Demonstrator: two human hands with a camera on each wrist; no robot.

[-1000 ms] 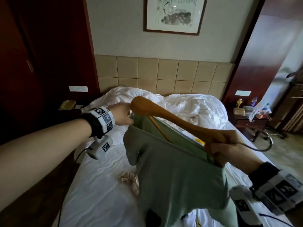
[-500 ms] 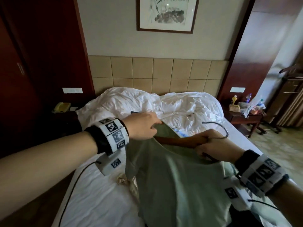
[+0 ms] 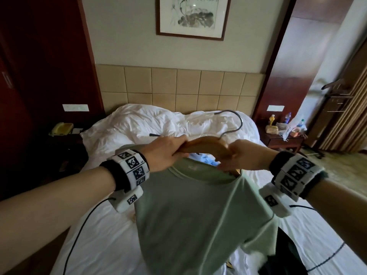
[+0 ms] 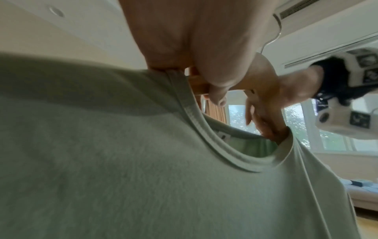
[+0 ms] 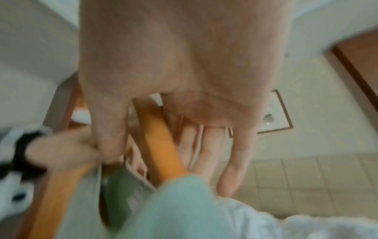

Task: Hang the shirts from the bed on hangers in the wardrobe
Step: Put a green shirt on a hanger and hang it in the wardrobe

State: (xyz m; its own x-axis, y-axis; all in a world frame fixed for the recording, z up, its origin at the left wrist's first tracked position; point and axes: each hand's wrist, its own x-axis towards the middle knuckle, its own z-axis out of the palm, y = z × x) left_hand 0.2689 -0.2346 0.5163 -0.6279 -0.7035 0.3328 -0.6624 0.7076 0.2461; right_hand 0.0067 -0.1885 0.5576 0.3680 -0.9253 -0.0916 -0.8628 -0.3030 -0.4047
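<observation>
The shirt [image 3: 200,219], soft matte green knit with a ribbed round collar, hangs at the middle of the head view above the bed [image 3: 103,235]. Its hem runs off the frame at 6 o'clock. Inside the neck opening sits the hanger [image 3: 206,148], smooth curved orange-brown wood with a thin metal hook [image 3: 236,121] rising toward 12 o'clock. Both wooden shoulders disappear under the cloth.

The left hand [image 3: 164,153], at 9 o'clock of the collar, curls its fingers round the hanger arm and the collar edge together. The right hand [image 3: 242,155], at 3 o'clock, holds the other arm, thumb one side and fingers the other, fingertips tucked into the neckline. The right wrist view is blurred.

Crumpled white bedding [image 3: 158,124] lies at 12 o'clock, before a padded tan headboard [image 3: 178,86]. A dark garment [image 3: 286,253] is half hidden at 5 o'clock. Smooth sheet lies open at 7 o'clock.
</observation>
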